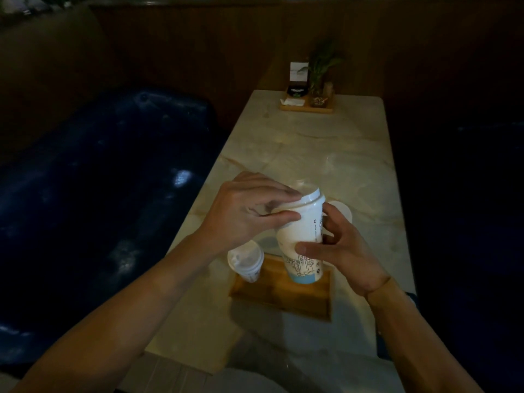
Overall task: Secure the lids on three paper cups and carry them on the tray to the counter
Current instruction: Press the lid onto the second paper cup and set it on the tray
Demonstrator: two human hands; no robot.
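Note:
A tall white paper cup [302,236] with a blue base and line drawings is held tilted above the wooden tray [283,293]. My left hand [246,214] pinches its white lid [307,197] at the rim, fingers on top and thumb under the edge. My right hand [340,248] grips the cup's lower body. A second cup with a lid on [245,260] stands at the tray's left corner. Behind my right hand, a white round lid or cup top [344,212] shows only in part.
The pale marble table [312,154] runs away from me. At its far end stands a small wooden caddy [307,104] with a plant, a card and napkins. A dark blue bench seat [99,194] lies to the left. Wood panelling backs the booth.

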